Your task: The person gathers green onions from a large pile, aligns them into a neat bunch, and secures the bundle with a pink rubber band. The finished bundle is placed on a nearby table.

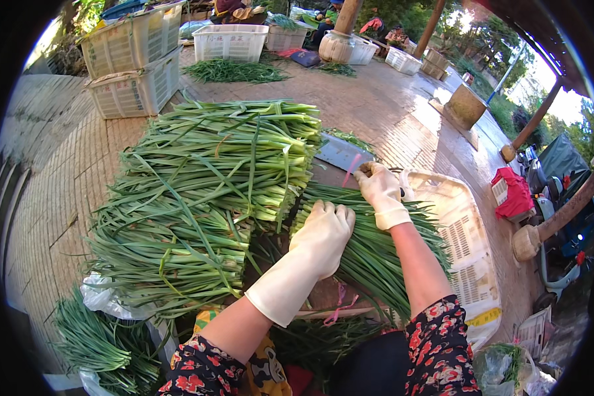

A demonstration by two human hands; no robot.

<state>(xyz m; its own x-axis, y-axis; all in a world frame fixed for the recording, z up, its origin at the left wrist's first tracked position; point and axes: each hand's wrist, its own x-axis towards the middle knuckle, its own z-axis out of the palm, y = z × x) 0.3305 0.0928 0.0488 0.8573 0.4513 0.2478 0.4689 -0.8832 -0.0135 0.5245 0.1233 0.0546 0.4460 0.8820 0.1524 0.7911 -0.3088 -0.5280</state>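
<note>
My left hand (322,240), in a cream rubber glove, lies over the cut ends of a loose bundle of garlic chives (376,252), fingers curled onto the stems. At the bundle's far side is my right hand (382,190), also gloved, with its fingers bent; whether anything is between them is hidden. A pink tie string (352,171) shows just left of its fingertips. Beyond it lies a flat grey metal blade (344,151). To the left, a large stack of garlic chives (218,163) has its pale cut ends facing right. More pink string (340,309) hangs at the near edge.
A white plastic crate (475,257) stands on the right. Lower left, more chives (99,346) lie by clear plastic bags. Stacked crates (133,89) stand back left; another crate (230,44) and loose chives (235,71) are farther off. People sit in the background; scooters (554,198) are at right.
</note>
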